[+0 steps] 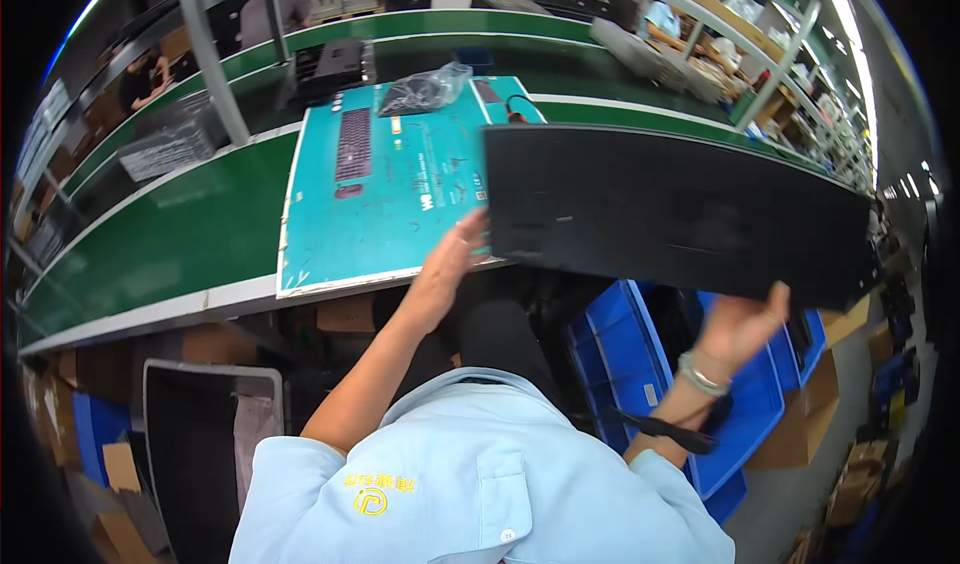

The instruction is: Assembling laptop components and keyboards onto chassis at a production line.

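Note:
A long, flat black panel (680, 209) is raised in front of me, its right end reaching over the blue bins. My right hand (742, 326) grips its lower edge, thumb against the front face. At the panel's left end is my left hand (455, 259), fingers closed at the edge and partly hidden behind it; the hand is slightly blurred. Below and left of the panel, a teal printed cardboard sheet (385, 229) with a keyboard picture lies on the bench. A clear plastic bag (425, 89) with something dark inside rests on the sheet's far part.
The green bench (190, 229) has a pale front edge and metal posts (210, 54). Blue plastic bins (740, 424) stand at my right, a dark grey bin (160, 444) at my left. Wrapped dark items (335, 64) lie farther back. Other people sit across the line.

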Motion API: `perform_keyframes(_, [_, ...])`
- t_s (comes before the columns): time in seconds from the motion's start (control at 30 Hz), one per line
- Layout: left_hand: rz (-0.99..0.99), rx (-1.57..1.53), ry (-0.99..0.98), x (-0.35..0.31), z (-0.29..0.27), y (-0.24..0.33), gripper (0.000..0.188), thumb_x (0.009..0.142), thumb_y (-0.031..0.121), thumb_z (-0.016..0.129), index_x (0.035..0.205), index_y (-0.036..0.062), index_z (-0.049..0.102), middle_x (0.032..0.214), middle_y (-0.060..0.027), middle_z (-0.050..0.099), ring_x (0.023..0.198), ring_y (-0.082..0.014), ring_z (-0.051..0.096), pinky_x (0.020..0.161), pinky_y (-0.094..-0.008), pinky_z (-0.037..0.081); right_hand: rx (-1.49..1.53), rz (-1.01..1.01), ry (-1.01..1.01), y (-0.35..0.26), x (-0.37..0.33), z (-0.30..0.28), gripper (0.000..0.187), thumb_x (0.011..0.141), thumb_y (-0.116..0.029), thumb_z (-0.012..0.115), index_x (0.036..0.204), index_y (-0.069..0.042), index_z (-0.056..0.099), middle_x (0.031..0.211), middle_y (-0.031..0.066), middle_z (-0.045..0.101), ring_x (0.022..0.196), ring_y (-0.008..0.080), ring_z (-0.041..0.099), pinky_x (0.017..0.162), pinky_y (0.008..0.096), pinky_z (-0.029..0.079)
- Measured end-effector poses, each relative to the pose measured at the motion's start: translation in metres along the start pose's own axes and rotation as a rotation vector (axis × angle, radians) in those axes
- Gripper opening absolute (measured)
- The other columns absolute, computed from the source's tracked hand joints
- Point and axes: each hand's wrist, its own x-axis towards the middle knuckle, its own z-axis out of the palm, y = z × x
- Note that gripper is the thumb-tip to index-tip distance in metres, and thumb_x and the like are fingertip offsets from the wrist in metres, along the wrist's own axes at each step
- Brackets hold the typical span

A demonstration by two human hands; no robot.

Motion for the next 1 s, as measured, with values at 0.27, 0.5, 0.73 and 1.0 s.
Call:
perform_keyframes(0.27, [0.198, 0.058, 0.778, -0.073, -0.129, 0.024, 0.038, 0.099, 0.025, 0.052, 0.122, -0.0055, 0.055, 0.112, -0.0100, 0.063, 0.094, -0.0120, 0.058, 0.084, -0.0223, 0.045, 0.021, 0.823, -0.260, 0.201, -0.081, -0.017, 0.030, 0.099, -0.021, 0.051, 0.118, 0.000, 0.059, 0.111, 0.0133, 0.067, 0.098, 0.0216, 0.067, 0.091, 0.0330, 0.052])
perform_keyframes(0.5, [0.009, 0.165, 0.894, -0.101, -0.198, 0.034, 0.036, 0.097, 0.023, 0.057, 0.117, -0.0068, 0.059, 0.109, -0.0100, 0.065, 0.094, -0.0124, 0.059, 0.083, -0.0227, 0.045, -0.536, 1.213, -0.602, 0.223, -0.100, -0.045, 0.031, 0.099, -0.021, 0.052, 0.111, 0.006, 0.062, 0.100, 0.0157, 0.070, 0.089, 0.0246, 0.070, 0.082, 0.0325, 0.055])
perform_keyframes(0.73, [-0.173, 0.544, 1.123, -0.083, -0.222, 0.025, 0.037, 0.094, 0.025, 0.059, 0.114, -0.0064, 0.062, 0.109, -0.0127, 0.066, 0.100, -0.0215, 0.060, 0.087, -0.0286, 0.045, -1.106, 1.135, -0.896, 0.181, 0.009, -0.051, 0.023, 0.093, -0.017, 0.058, 0.093, 0.002, 0.069, 0.075, 0.0119, 0.068, 0.064, 0.0170, 0.066, 0.060, 0.0233, 0.053])
perform_keyframes(1.0, [0.101, 1.657, 0.802, -0.031, -0.176, 0.040, 0.030, 0.087, 0.017, 0.062, 0.112, 0.0010, 0.065, 0.108, -0.0139, 0.066, 0.098, -0.0311, 0.061, 0.088, -0.0366, 0.046, -1.644, 0.124, -0.810, 0.311, 0.129, -0.027, 0.038, 0.088, -0.034, 0.062, 0.104, 0.000, 0.068, 0.085, 0.0089, 0.067, 0.072, 0.0207, 0.062, 0.067, 0.0319, 0.050])
